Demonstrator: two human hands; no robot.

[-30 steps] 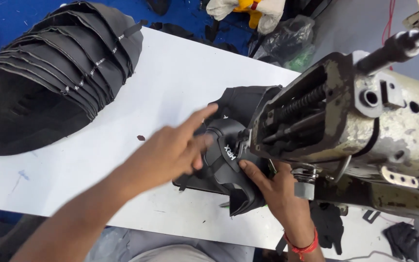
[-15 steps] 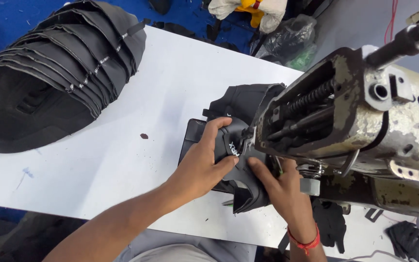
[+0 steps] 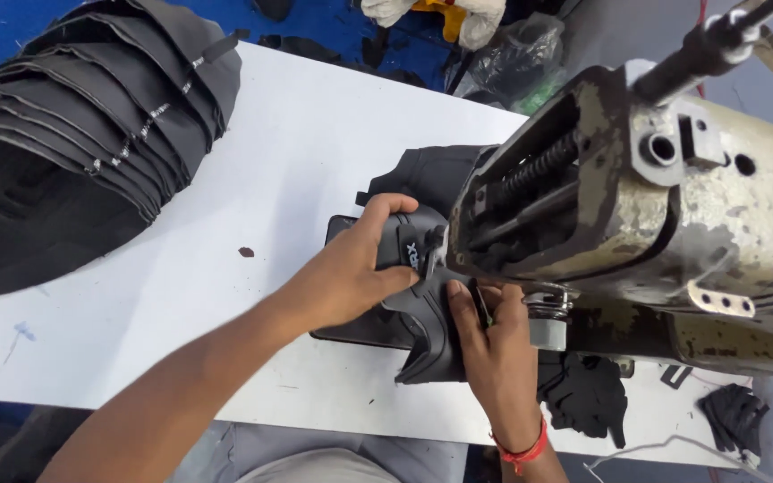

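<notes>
Here black shoe upper (image 3: 422,309) sat under sewing machine head (image 3: 637,206); left hand (image 3: 351,273) gripped its top edge, right hand (image 3: 494,344) pinched its lower edge, both closed on it.

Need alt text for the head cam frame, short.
Two bare hands, left hand and right hand, press a black shaped piece under the head of a worn industrial sewing machine on a white table. A fanned stack of black pieces lies at far left.
</notes>
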